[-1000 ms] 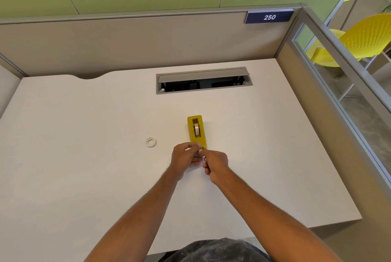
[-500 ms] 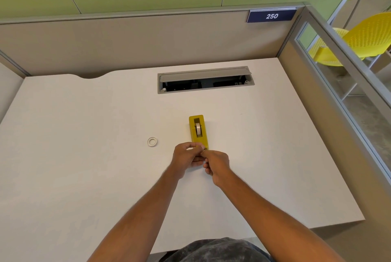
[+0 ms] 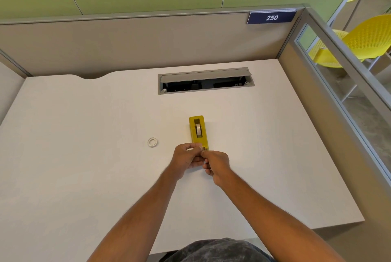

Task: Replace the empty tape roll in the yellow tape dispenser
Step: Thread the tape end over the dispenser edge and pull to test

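A yellow tape dispenser (image 3: 198, 132) lies near the middle of a white desk (image 3: 84, 156), its length running from the far edge toward the person. A roll of clear tape (image 3: 198, 129) sits in its slot. The near end of the dispenser, where the cutter would be, is covered by both hands. The left hand (image 3: 186, 160) and right hand (image 3: 216, 165) meet there with fingers curled and fingertips pinched together; whatever they pinch is too small to make out, so it is unclear whether they hold tape. A small white empty tape core (image 3: 152, 142) lies flat on the desk to the left of the dispenser, apart from it. Near the far edge, an open cable tray (image 3: 205, 81) is set into the desk, its contents dark and indistinct.
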Action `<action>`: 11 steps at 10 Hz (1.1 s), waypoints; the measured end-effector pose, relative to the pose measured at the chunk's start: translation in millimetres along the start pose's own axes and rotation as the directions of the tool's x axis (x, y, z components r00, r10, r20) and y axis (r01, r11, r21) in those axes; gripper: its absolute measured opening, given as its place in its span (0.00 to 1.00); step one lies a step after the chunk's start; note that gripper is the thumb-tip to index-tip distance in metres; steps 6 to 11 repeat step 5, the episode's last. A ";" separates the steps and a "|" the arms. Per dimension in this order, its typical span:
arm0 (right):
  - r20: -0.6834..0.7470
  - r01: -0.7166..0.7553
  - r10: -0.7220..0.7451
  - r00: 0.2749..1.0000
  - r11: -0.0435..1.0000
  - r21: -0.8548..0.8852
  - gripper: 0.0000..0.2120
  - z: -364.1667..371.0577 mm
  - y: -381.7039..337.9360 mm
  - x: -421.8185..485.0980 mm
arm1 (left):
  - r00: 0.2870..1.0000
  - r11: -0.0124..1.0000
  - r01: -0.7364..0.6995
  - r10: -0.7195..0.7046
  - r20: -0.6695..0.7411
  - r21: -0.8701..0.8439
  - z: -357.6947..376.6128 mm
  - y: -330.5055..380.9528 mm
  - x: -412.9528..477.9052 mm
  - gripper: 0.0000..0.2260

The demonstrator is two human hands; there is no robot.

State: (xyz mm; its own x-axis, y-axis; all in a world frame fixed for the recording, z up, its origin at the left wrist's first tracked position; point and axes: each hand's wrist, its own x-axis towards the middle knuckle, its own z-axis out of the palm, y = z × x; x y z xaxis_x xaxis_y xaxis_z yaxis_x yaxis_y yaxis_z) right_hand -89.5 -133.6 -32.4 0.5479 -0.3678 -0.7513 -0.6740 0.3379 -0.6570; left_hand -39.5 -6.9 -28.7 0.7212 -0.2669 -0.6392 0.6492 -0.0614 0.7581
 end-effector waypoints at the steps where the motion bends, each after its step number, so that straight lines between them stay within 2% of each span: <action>1: 0.009 -0.009 0.009 1.000 1.000 -0.013 0.07 -1.0 0.7 0.1 | 1.000 1.000 0.003 -0.003 0.004 0.001 0.2 -0.3 -0.1 0.12; 2: 0.029 -0.036 0.037 0.999 0.998 -0.050 0.06 -4.9 3.6 0.2 | 1.000 1.000 0.005 -0.005 0.009 0.031 0.8 0.2 -3.8 0.13; 4: 0.055 -0.049 0.052 0.997 0.997 -0.055 0.08 -17.6 8.8 -2.4 | 0.993 0.994 -0.012 -0.001 0.115 0.112 -7.3 -0.4 -15.4 0.21; 5: 0.047 -0.031 0.033 0.998 0.998 -0.050 0.09 -25.1 3.5 1.0 | 0.998 0.982 -0.057 0.054 0.023 0.181 -10.7 -6.2 -14.0 0.25; 11: 0.047 -0.031 0.033 0.998 0.998 -0.050 0.09 -25.1 3.5 1.0 | 0.998 0.982 -0.057 0.054 0.023 0.181 -10.7 -6.2 -14.0 0.25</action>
